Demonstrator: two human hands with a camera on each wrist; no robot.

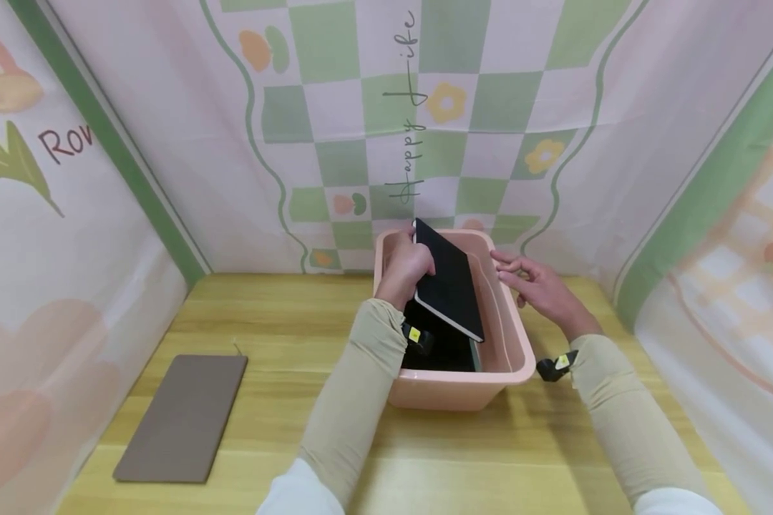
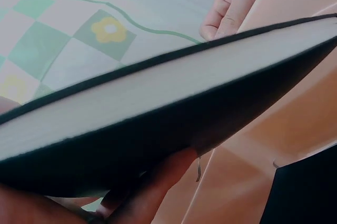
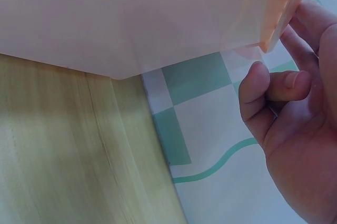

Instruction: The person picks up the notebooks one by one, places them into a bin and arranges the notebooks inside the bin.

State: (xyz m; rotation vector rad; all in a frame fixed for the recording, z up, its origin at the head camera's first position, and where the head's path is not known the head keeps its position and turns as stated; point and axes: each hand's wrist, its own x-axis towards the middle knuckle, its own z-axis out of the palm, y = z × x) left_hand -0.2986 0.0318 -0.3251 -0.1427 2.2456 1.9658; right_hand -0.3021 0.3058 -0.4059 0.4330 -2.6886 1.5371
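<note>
My left hand (image 1: 407, 268) grips a black notebook (image 1: 447, 279) by its left edge and holds it tilted over the pink plastic bin (image 1: 460, 390). In the left wrist view the notebook's white page edge (image 2: 174, 98) faces the camera, and a thin ribbon (image 2: 198, 170) hangs beneath it. Another black flat item (image 1: 447, 357) lies inside the bin, partly hidden by the notebook and my left wrist. My right hand (image 1: 544, 290) is at the bin's right rim, fingertips on it; in the right wrist view some fingers (image 3: 255, 84) bend loosely below the rim.
A grey-brown flat notebook (image 1: 183, 418) lies on the wooden table (image 1: 277, 322), left of the bin. Patterned cloth (image 1: 335, 107) hangs right behind the bin and along both sides of the table.
</note>
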